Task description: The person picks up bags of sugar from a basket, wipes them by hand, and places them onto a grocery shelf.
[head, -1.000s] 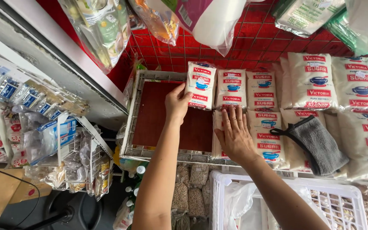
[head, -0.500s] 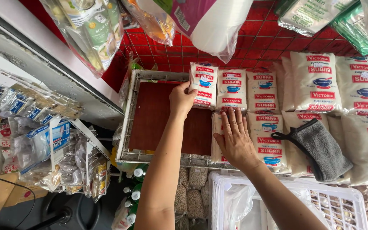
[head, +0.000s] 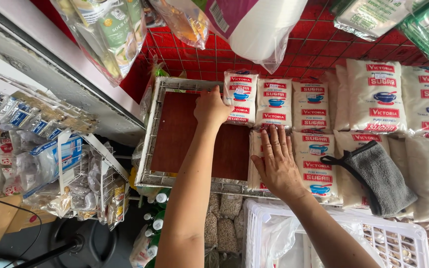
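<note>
White sugar packet (head: 239, 98) at the wire tray's (head: 151, 130) back edge is pinched by the left hand (head: 212, 106); right hand (head: 276, 166), fingers spread, presses the front row; alignment in progress, seating flush required.

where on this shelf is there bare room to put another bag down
The brown shelf board is bare between the wire rim and the white sugar bags; the left hand sits at its far edge. To the right it is crowded: the right hand lies flat on packed bags, and a grey cloth lies on top.
</note>
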